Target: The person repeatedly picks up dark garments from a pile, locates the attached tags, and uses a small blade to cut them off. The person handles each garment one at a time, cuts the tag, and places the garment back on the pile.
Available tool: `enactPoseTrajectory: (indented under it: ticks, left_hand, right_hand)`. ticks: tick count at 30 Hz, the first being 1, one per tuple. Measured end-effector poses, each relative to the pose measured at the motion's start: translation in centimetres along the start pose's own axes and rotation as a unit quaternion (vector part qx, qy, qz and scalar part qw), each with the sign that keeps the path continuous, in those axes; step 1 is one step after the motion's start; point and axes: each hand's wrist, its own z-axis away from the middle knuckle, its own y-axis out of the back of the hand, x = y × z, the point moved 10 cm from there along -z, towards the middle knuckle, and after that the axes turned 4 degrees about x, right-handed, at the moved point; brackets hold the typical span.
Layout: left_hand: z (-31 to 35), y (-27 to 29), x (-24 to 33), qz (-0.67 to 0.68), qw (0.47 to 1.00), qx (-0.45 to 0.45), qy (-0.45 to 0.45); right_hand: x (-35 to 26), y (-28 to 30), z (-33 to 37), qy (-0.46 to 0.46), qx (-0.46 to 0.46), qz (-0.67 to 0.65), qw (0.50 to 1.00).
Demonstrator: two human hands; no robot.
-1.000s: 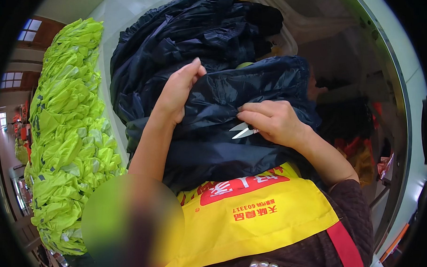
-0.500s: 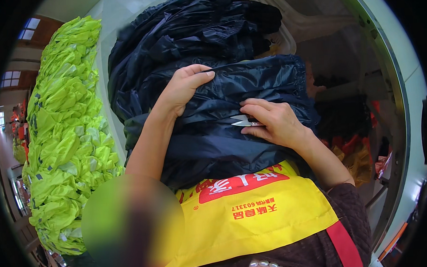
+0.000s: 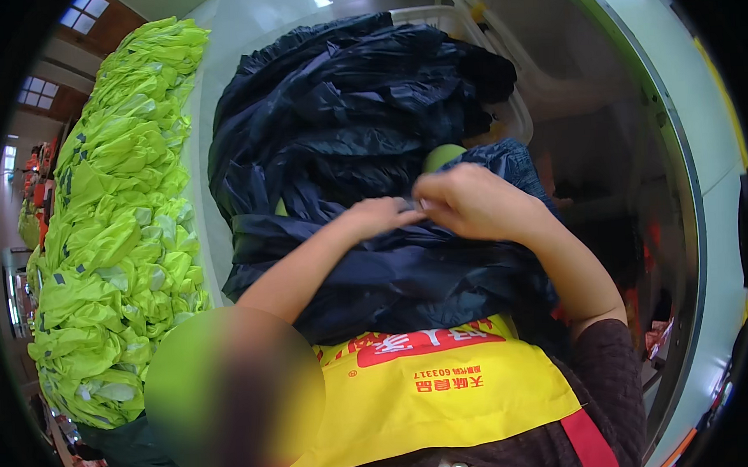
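Observation:
Dark navy, shiny garments (image 3: 338, 136) lie heaped in front of me, with part of one drawn up close to my apron. Over this nearest cloth my two hands meet, slightly smeared by motion. My left hand (image 3: 382, 217) reaches in from the left with its fingers closed; whatever they pinch is hidden. My right hand (image 3: 476, 201) is closed just beside it, back of the hand up. A small grey glint of the thread snips (image 3: 404, 204) shows between the hands; the rest of the snips is covered. A lime-green patch of cloth (image 3: 444, 157) shows just beyond my right hand.
A long stack of lime-yellow garments (image 3: 119, 234) runs along the left side. Behind the dark heap stands a whitish plastic bin (image 3: 514, 105). A metal-edged pale table (image 3: 689, 165) curves along the right. My yellow apron (image 3: 454, 395) borders the near side.
My left hand has come down and right from the cloth's upper edge to meet my right hand. My right hand has risen slightly; the snips' blades, plain before, are mostly hidden. The cloth has sunk and bunched.

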Motion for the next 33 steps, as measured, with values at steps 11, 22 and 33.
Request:
enactPoseTrajectory:
  ticks: [11,22,33]
  left_hand:
    - [1.8,7.5,1.1,0.048,0.985,0.166,0.001]
    - [-6.0,17.5,-0.7,-0.199,0.835,0.508,-0.077]
    - [9.7,27.6,-3.2,0.139,0.707,0.686,-0.098]
  right_hand:
    - [15.0,-8.6,-1.5,-0.18,0.087,0.018,0.98]
    - [16.9,-7.4,-0.9,-0.216,0.184,-0.109,0.953]
    - [12.5,0.6,3.1,-0.074,0.518,-0.11,0.845]
